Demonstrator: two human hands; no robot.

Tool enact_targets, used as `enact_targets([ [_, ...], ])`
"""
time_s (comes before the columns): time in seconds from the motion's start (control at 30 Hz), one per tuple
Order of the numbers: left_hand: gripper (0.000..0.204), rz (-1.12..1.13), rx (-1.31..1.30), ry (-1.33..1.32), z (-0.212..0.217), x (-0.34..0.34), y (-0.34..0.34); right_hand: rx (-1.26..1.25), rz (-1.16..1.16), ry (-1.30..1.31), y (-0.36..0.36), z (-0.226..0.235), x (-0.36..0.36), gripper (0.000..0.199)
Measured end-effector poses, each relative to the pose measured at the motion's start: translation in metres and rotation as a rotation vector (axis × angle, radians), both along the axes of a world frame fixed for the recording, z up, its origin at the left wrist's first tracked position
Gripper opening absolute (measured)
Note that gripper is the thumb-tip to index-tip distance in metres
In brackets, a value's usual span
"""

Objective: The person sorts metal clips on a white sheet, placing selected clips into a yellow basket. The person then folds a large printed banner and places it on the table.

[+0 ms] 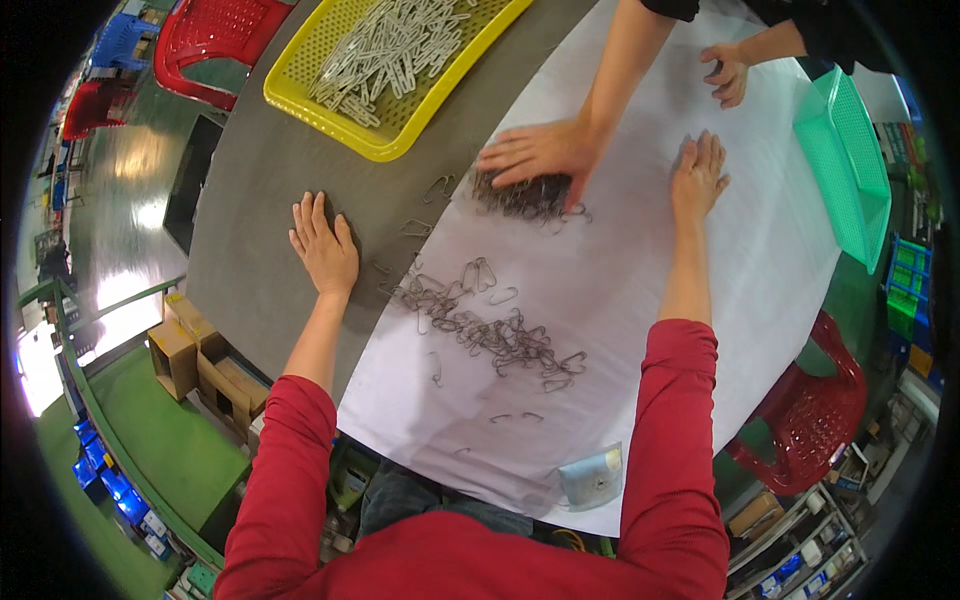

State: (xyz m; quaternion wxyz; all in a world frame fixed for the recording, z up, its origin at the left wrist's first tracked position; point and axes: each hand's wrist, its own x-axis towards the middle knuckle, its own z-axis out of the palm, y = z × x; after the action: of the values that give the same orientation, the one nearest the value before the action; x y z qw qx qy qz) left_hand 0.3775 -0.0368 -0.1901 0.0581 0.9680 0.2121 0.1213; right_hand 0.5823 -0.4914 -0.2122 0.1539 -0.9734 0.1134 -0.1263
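My left hand (325, 245) lies flat on the grey tabletop (250, 215), fingers spread, holding nothing. Over on the white sheet (620, 340), my right hand (699, 178) rests with its fingers stretched out and nothing in them. Between my arms is a loose scatter of small bent wire clips (510, 340), with a few strays nearer to me. Farther off, a co-worker's hand (540, 155) spreads over a denser heap of wire clips (525, 198) and partly hides it. The co-worker's other hand (728, 75) is just beyond my right hand, its fingers curled.
A yellow perforated basket (385, 145) of slim white pieces (395, 55) stands at the far left. A green basket (850, 170) is at the right edge. A clear plastic packet (591, 478) lies near me. Red chairs (805, 410) and cardboard boxes (225, 375) surround the table.
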Motion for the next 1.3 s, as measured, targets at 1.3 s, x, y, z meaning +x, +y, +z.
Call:
enact_targets([
  [1.3, 0.043, -0.763, -0.645, 0.038, 0.015, -0.008, 0.032, 0.094, -0.023, -0.078, 0.291, 0.022, -0.258, 0.038],
])
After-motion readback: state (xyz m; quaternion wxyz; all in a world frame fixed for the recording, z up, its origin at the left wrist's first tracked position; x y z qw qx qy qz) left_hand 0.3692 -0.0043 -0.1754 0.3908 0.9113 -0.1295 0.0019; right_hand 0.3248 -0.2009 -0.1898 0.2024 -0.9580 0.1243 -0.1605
